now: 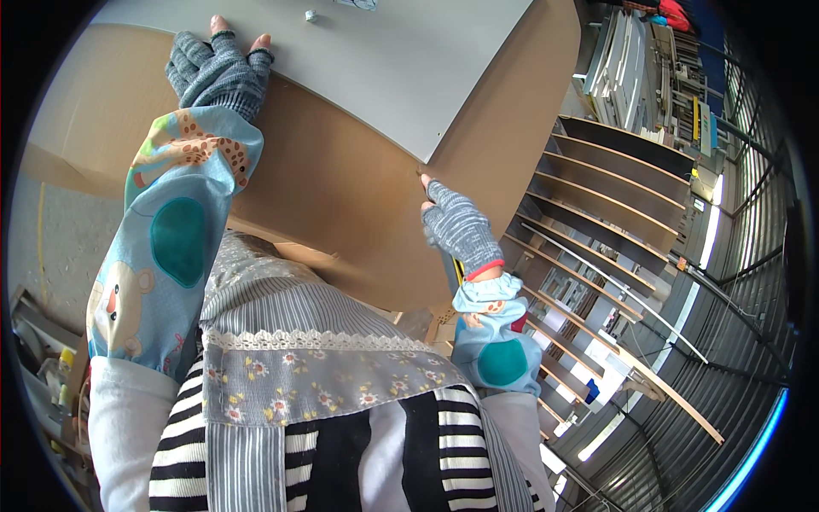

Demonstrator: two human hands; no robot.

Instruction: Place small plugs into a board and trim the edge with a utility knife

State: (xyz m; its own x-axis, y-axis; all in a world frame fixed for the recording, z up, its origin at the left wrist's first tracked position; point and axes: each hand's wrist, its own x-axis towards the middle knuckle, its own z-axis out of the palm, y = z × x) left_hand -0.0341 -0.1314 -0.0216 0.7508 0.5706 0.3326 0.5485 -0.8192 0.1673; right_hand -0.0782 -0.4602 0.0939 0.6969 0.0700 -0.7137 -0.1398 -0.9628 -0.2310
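My left hand [220, 72], in a grey knit glove with bare fingertips, lies with fingers spread on the edge of a large flat light-grey panel [384, 64]. Brown cardboard [341, 188] spreads under and around the panel. My right hand [461, 224], in a matching glove with a red cuff, is just below the panel's near corner. Its index finger points to that corner while the other fingers curl in. A slim yellow-and-black thing [458, 271] shows under this hand, mostly hidden, so its kind is unclear.
A small whitish piece [310, 15] lies on the panel near the far edge. To the right stands a rack with many brown-edged shelves [610, 192], and stacked boards [621, 68] stand beyond it. At the left is grey floor [64, 230] with a yellow line.
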